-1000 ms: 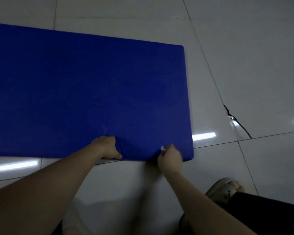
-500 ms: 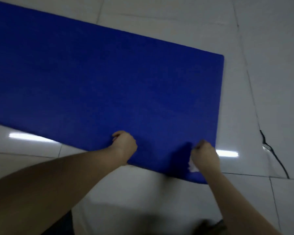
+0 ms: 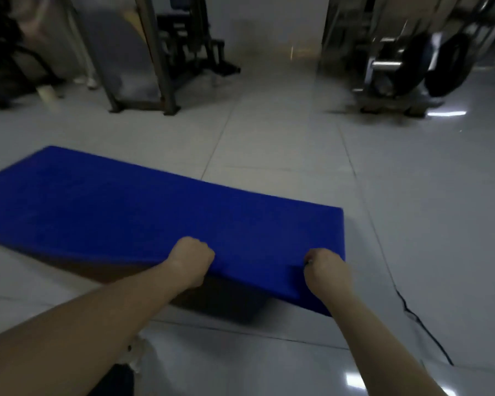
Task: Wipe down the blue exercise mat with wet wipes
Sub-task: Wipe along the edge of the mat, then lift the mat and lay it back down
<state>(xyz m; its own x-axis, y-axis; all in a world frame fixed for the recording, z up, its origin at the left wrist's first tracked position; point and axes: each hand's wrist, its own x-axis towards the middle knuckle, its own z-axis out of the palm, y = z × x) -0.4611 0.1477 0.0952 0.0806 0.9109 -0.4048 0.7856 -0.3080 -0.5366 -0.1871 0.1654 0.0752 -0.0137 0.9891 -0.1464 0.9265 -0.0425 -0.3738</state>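
Gripping our mat [image 3: 155,212], left hand [image 3: 190,260] at 7 o'clock, right hand [image 3: 325,267] at 5 (both clamped on its raised edge)

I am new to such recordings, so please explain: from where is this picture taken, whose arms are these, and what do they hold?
There is no machine here. A person wears a camera on the head, so you look forward and down along their own arms. The left hand and the right hand each grip the near edge of a blue exercise mat, holding that edge raised above the tiled floor. Blurred gym equipment stands behind. Nothing else can be seen in the hands.
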